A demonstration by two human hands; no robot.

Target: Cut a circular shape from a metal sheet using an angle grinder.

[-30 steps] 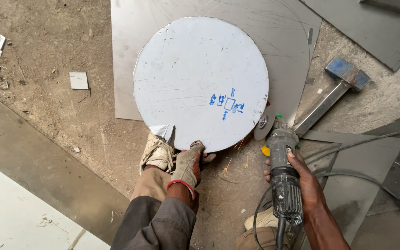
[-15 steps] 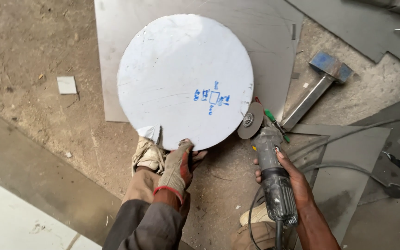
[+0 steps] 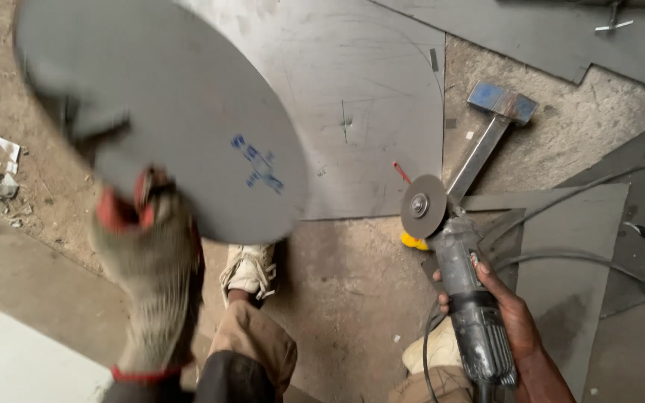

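**Disc lifted in gloved left hand, grinder gripped in right**

Left hand (image 3: 151, 246), in a worn knit glove with red trim, clamped on the near edge of a round grey metal disc (image 3: 166, 112); fingers pinching the rim, motion-blurred, so the exact finger placement cannot be told. Disc raised off the ground and tilted, filling the far left of the view, with small blue markings on its face toward the right side. Covers part of the large flat steel sheet (image 3: 367, 97) lying on the ground behind it.

Right hand (image 3: 505, 313), bare, wrapped tight round the body of an angle grinder (image 3: 460, 291), fingers closed about the grey housing. Grinder pointing away, its round grinding wheel (image 3: 422, 205) at the far end, held just at the near right corner of the steel sheet, face turned toward the camera. Something yellow (image 3: 414, 240) just beneath the wheel. Power cable (image 3: 561, 257) running off to the right across another grey plate (image 3: 569, 283).

Sledgehammer (image 3: 490, 127) with a blue head lying on the concrete far right of the wheel, its metal handle slanting down toward the grinder. Pale shoe (image 3: 249, 269) planted between the two hands, near the sheet's near edge; second shoe (image 3: 431, 351) just left of the grinder's rear. Scraps of debris (image 3: 5, 160) on the dirt at far left.
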